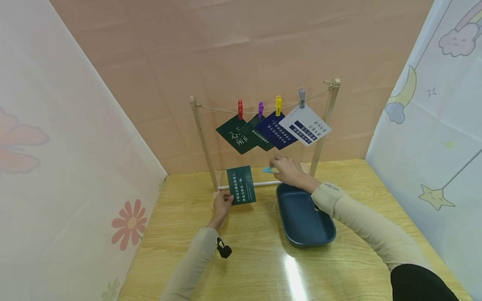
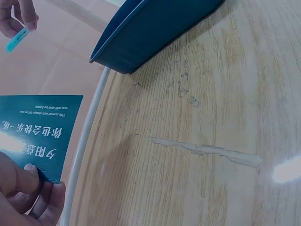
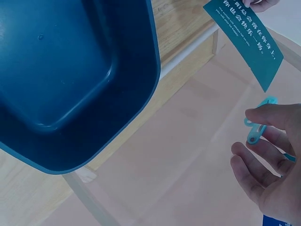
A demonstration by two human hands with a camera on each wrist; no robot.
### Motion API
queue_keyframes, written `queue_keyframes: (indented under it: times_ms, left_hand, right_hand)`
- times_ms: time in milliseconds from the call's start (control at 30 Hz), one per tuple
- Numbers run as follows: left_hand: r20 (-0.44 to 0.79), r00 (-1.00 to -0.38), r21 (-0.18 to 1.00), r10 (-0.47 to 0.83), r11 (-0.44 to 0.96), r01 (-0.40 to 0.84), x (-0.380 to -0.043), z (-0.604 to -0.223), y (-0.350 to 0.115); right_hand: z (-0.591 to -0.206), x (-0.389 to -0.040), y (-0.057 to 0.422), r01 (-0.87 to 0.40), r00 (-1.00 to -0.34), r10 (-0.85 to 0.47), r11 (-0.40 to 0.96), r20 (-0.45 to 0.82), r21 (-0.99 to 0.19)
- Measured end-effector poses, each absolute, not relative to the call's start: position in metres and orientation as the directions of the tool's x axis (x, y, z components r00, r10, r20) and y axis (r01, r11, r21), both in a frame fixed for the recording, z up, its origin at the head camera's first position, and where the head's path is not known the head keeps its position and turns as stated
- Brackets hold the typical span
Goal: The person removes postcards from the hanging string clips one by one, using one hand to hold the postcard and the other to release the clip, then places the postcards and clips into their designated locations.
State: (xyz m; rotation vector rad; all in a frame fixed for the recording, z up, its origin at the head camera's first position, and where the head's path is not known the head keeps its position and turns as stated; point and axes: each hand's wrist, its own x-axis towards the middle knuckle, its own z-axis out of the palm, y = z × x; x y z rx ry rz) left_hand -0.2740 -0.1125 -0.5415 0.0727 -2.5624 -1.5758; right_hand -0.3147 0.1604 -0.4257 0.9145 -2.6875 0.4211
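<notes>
My left hand (image 1: 223,203) pinches a dark green card (image 1: 241,185) with white writing by its lower left corner, in front of the rack's white bar. In the right wrist view my right hand (image 3: 277,155) holds a light blue clothespin (image 3: 259,121) between thumb and fingers, a short way from the card's edge. Above both hands a string (image 1: 222,110) runs between two wooden posts. From it hang two green cards (image 1: 235,133), a navy card (image 1: 276,130) and a white card (image 1: 305,124), under red, purple, yellow and grey clothespins (image 1: 302,98).
A dark blue tray (image 1: 306,217) stands on the wooden table (image 1: 256,255) below my right forearm. The rack's posts (image 1: 205,146) rise at either side, joined low down by the white bar (image 1: 267,183). Cloth walls (image 1: 124,125) enclose the back and sides.
</notes>
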Motion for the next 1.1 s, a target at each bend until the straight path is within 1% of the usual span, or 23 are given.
queue_keyframes:
  times_ms: [133,267,533,667,1100]
  left_hand:
    - [0.053,-0.995,0.885,-0.087,0.465,0.007,-0.274,-0.543,-0.111]
    - [0.017,-0.998,0.895,-0.054,0.446,-0.009,-0.272,-0.543,-0.111]
    - [-0.015,-1.000,0.889,-0.006,0.458,-0.016,-0.271,-0.546,-0.111]
    - [-0.042,-0.999,0.892,0.003,0.450,-0.036,-0.271,-0.549,-0.111]
    - [-0.040,-0.998,0.917,0.043,0.399,-0.019,-0.265,-0.552,-0.109]
  right_hand:
    - [-0.428,-0.314,0.162,-0.615,-0.777,-0.542,0.764,0.321,-0.196]
    - [-0.429,-0.313,0.163,-0.604,-0.786,-0.537,0.773,0.308,-0.193]
    - [-0.433,-0.312,0.164,-0.610,-0.779,-0.545,0.773,0.311,-0.174]
    - [-0.435,-0.312,0.165,-0.600,-0.789,-0.539,0.779,0.293,-0.181]
    - [-0.443,-0.308,0.170,-0.602,-0.788,-0.545,0.780,0.285,-0.173]
